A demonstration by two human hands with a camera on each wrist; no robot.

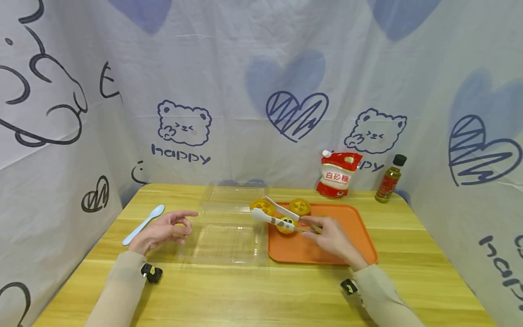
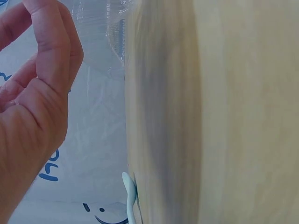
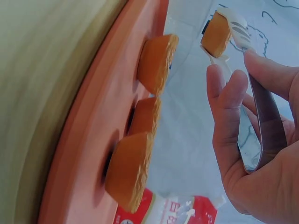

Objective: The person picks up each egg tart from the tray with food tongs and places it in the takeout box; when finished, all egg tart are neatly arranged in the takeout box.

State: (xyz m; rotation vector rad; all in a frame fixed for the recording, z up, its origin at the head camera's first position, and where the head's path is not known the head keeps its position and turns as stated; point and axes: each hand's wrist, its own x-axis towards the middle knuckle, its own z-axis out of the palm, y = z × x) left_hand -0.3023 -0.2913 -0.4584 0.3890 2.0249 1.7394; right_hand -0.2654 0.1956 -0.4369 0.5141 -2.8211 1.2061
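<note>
My right hand (image 1: 333, 238) grips metal tongs (image 3: 267, 123) with pale spotted tips. Between those tips an orange-brown tart (image 3: 217, 35) is pinched, raised near the left edge of the orange tray (image 1: 323, 254). More tarts sit on the tray: one with a yellow top (image 1: 299, 207) at the back, another with a small face on it (image 1: 286, 225) under the tongs. The right wrist view shows three there. My left hand (image 1: 165, 229) hovers beside a clear plastic clamshell box (image 1: 226, 247), index finger extended, the others loosely bent, holding nothing.
A light blue spoon (image 1: 143, 225) lies left of my left hand. Behind the tray stand a red-and-white sugar pouch (image 1: 338, 176) and a dark-capped bottle (image 1: 389, 181). The clamshell's lid (image 1: 234, 197) lies open toward the back. Printed cloth (image 1: 237, 150) encloses the wooden table.
</note>
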